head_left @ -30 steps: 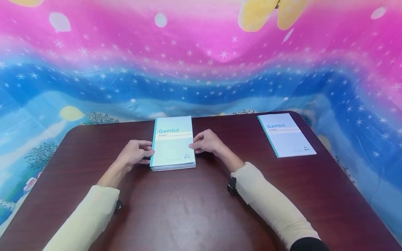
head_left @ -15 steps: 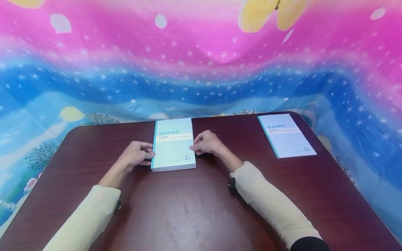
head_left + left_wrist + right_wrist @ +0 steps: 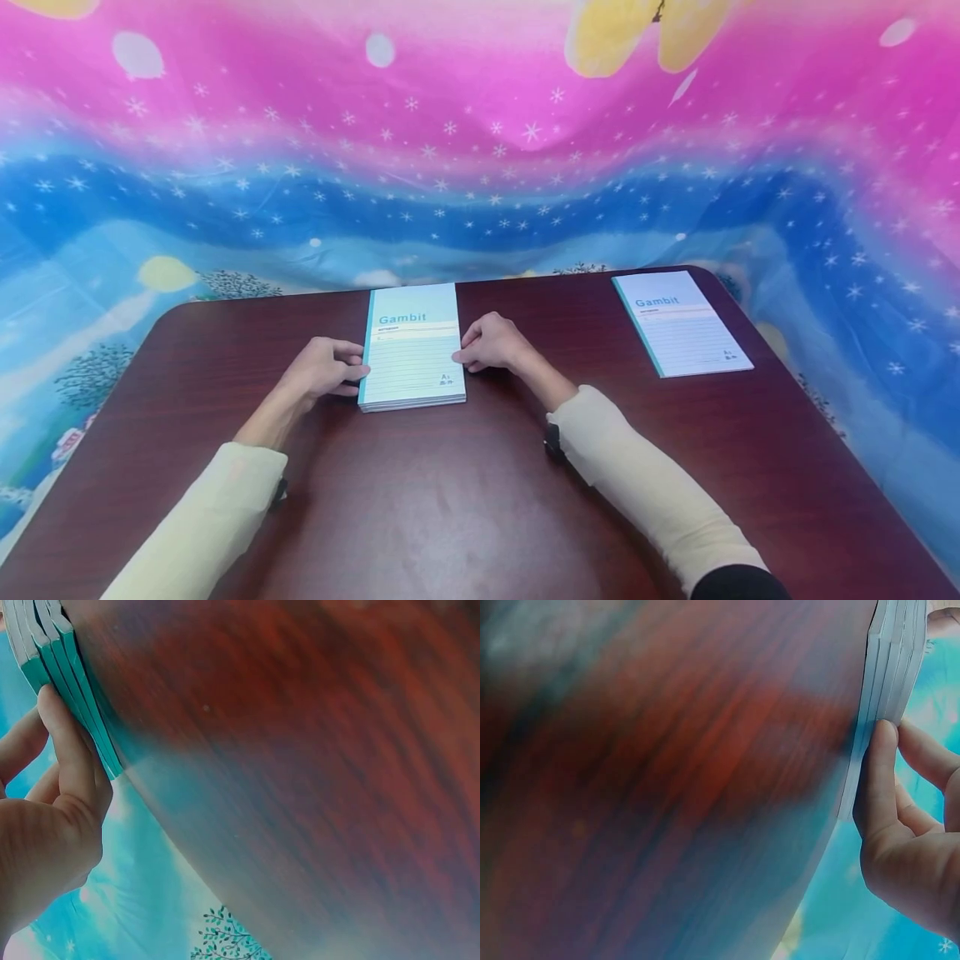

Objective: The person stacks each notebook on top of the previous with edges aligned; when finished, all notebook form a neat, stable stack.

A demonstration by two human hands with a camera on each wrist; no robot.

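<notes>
A stack of several Gambit notebooks (image 3: 412, 350) lies near the table's far edge, teal spines to the left. My left hand (image 3: 322, 367) holds the spine side, its thumb (image 3: 64, 742) right at the teal spines (image 3: 71, 682) in the left wrist view. Opposite it, my right hand (image 3: 495, 343) holds the page-edge side. In the right wrist view its thumb (image 3: 883, 757) touches the white page edges (image 3: 892, 667). The top notebook sits nearly flush on those below. The other fingers are partly hidden behind the thumbs.
Another Gambit notebook (image 3: 686, 325) lies flat and slightly turned at the right of the dark wooden table (image 3: 420, 517). A pink and blue printed cloth (image 3: 480, 150) hangs behind the table and around its sides.
The top notebook has come down and slightly toward me, so the stack's near edges now line up better. Both hands have stayed at its sides, shifting only slightly.
</notes>
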